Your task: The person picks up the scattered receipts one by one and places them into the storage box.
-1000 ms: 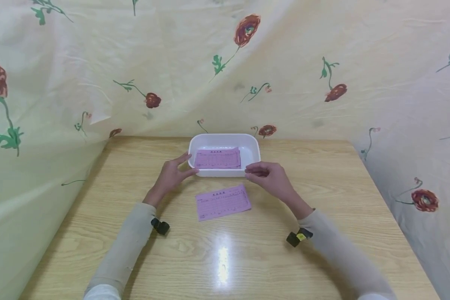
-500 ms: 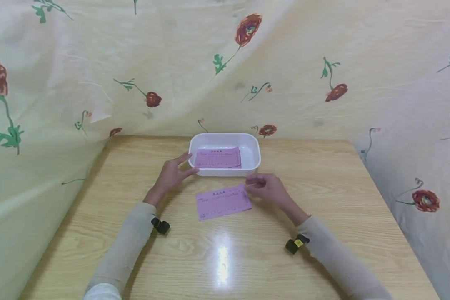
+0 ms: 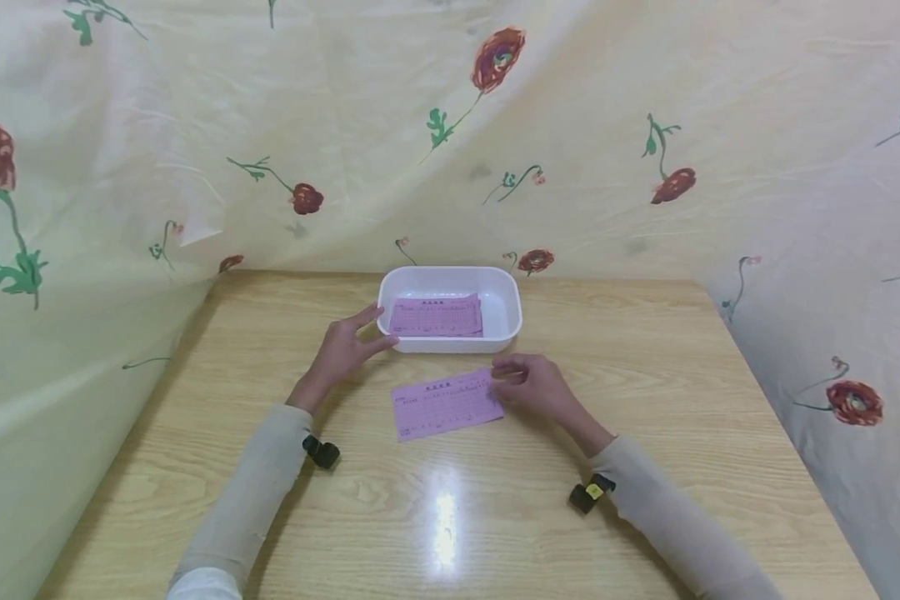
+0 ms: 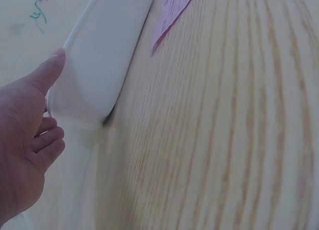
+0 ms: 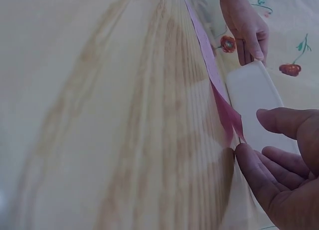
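A white plastic tray stands near the back of the table with pink printed paper slips lying in its left part. The left hand grips the tray's front left corner, thumb on the front rim and fingers at the left side; the left wrist view shows this hand against the tray wall. In front of the tray lies another pink slip. At its right end is the right hand. The right wrist view shows the index fingertip at the raised slip corner, the thumb held apart.
A wooden table carries everything. Behind it and at both sides hangs a pale floral cloth. A small dark camera is strapped on the left wrist, another camera on the right.
The right hand has left the tray's front right rim and moved down toward the front pink slip, its thumb and fingers spreading apart. The left hand stays on the tray.
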Motion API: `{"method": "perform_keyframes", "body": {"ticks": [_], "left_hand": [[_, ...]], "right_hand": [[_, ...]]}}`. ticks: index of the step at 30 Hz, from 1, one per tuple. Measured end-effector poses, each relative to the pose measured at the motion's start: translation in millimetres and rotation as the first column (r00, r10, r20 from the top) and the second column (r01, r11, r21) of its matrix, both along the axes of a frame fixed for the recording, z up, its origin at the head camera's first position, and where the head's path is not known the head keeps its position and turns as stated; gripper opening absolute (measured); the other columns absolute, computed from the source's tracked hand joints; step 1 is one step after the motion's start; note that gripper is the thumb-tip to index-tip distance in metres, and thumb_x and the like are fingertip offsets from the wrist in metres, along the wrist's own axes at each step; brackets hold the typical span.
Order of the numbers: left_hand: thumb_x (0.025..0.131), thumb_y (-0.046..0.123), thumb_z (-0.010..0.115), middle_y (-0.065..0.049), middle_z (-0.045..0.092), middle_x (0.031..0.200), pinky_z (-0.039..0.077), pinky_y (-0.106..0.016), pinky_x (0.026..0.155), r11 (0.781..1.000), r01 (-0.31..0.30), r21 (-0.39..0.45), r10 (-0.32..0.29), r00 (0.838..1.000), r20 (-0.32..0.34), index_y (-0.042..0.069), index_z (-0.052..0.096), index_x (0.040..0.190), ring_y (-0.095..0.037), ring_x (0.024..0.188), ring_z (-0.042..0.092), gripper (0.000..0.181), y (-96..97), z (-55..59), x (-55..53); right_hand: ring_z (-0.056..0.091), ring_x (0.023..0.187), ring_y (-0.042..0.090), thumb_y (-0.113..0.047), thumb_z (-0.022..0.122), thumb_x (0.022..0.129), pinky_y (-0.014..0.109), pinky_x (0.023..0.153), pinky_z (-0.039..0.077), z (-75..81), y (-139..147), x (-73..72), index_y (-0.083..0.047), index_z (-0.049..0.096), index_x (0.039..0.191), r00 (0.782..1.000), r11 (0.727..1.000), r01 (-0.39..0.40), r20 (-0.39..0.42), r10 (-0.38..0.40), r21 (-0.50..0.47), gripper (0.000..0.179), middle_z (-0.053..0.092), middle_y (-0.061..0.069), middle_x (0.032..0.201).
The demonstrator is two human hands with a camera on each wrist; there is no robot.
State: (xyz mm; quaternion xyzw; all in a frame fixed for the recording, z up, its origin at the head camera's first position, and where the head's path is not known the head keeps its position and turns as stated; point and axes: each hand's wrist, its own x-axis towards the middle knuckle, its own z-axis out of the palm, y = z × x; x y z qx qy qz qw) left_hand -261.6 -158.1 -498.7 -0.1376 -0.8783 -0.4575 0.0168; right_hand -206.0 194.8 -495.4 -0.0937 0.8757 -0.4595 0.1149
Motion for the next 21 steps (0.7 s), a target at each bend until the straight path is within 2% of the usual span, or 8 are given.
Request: {"method": "perform_keyframes", "body": {"ticks": [8, 21], "left_hand": [[0.088, 0.048, 0.078, -0.017, 0.038, 0.160, 0.029, -0.054, 0.123, 1.000, -0.001, -0.002, 0.001, 1.000, 0.016, 0.009, 0.050, 0.149, -0.037, 0.149, 0.033, 0.078, 0.1, -0.6, 0.3], [0.088, 0.046, 0.079, -0.017, 0.038, 0.160, 0.028, -0.054, 0.123, 1.000, -0.003, -0.003, 0.003, 1.000, 0.014, 0.007, 0.051, 0.149, -0.037, 0.150, 0.033, 0.078, 0.3, 0.1, 0.4]], "right_hand": [[0.075, 0.094, 0.024, -0.017, 0.084, 0.084, 0.038, 0.087, 0.062, 0.4, -4.9, 1.1, -0.003, 0.069, 0.123, 1.000, 1.000, 0.016, -0.005, -0.015, 0.026, 0.044, 0.076, 0.012, 0.112], [0.069, 0.083, 0.018, -0.009, 0.082, 0.084, 0.032, 0.075, 0.060, 2.3, -12.7, -2.0, -0.002, 0.071, 0.119, 1.000, 0.994, 0.015, 0.009, -0.017, 0.112, 0.038, 0.075, 0.007, 0.095]]}}
